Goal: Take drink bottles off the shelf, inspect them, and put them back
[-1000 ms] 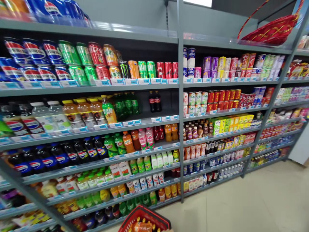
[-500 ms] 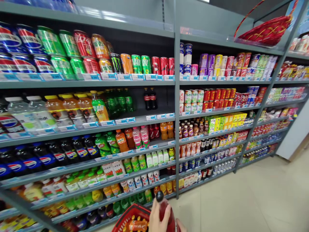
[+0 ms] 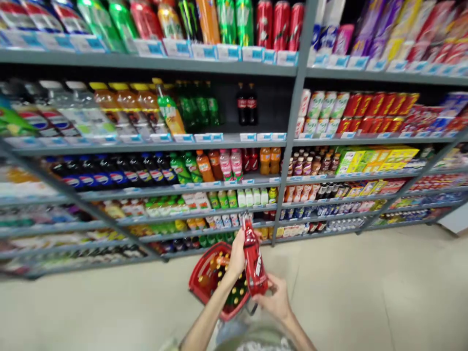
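A red drink bottle (image 3: 253, 261) is held upright in front of me by both hands. My left hand (image 3: 237, 252) grips it near the neck. My right hand (image 3: 277, 297) closes around its base. Just below and left of the bottle stands a red shopping basket (image 3: 202, 270) on the floor, with several bottles inside. Behind, grey shelves (image 3: 153, 61) carry rows of cans and drink bottles.
Shelving runs along the whole back, with two cola bottles (image 3: 245, 103) on the second shelf and carton drinks (image 3: 369, 160) to the right. A grey upright post (image 3: 293, 136) divides the bays. Pale tiled floor (image 3: 365, 292) spreads to the right.
The view has tilted down and pulled back from the shelves. The red bottle has risen higher into view, and my right hand has now come onto its base.
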{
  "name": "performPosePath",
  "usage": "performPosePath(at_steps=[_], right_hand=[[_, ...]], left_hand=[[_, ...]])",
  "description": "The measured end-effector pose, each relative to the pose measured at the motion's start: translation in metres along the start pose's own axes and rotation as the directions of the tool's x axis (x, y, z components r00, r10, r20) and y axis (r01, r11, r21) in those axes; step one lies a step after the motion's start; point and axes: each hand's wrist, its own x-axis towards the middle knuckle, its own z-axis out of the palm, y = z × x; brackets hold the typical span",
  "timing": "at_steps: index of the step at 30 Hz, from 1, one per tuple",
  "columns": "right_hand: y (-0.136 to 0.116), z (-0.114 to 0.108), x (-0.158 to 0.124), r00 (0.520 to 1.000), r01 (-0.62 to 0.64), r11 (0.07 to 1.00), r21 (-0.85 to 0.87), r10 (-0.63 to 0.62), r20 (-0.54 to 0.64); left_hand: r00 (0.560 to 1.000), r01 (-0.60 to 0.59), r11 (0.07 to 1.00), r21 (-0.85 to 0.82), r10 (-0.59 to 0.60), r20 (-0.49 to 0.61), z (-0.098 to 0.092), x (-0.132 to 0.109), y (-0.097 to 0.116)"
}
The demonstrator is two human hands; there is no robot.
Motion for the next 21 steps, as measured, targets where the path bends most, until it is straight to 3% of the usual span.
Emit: performPosePath(at_steps=[8, 14, 21], right_hand=[[-0.005, 0.012, -0.011, 0.995, 0.034, 0.998, 0.047, -0.03, -0.093], [-0.001, 0.011, -0.014, 0.981, 0.09, 0.99, -0.111, -0.107, -0.16], [-0.001, 0.01, -0.016, 0.925, 0.21, 0.945, -0.249, -0.274, -0.263]], left_hand=[[0.998, 0.015, 0.985, -0.174, -0.005, 0.059, 0.008, -0.013, 0.006], [0.995, -0.001, 0.983, -0.184, 0.019, 0.095, 0.008, -0.018, 0.003], [0.997, 0.057, 0.984, -0.167, -0.049, 0.054, 0.008, -0.021, -0.005]])
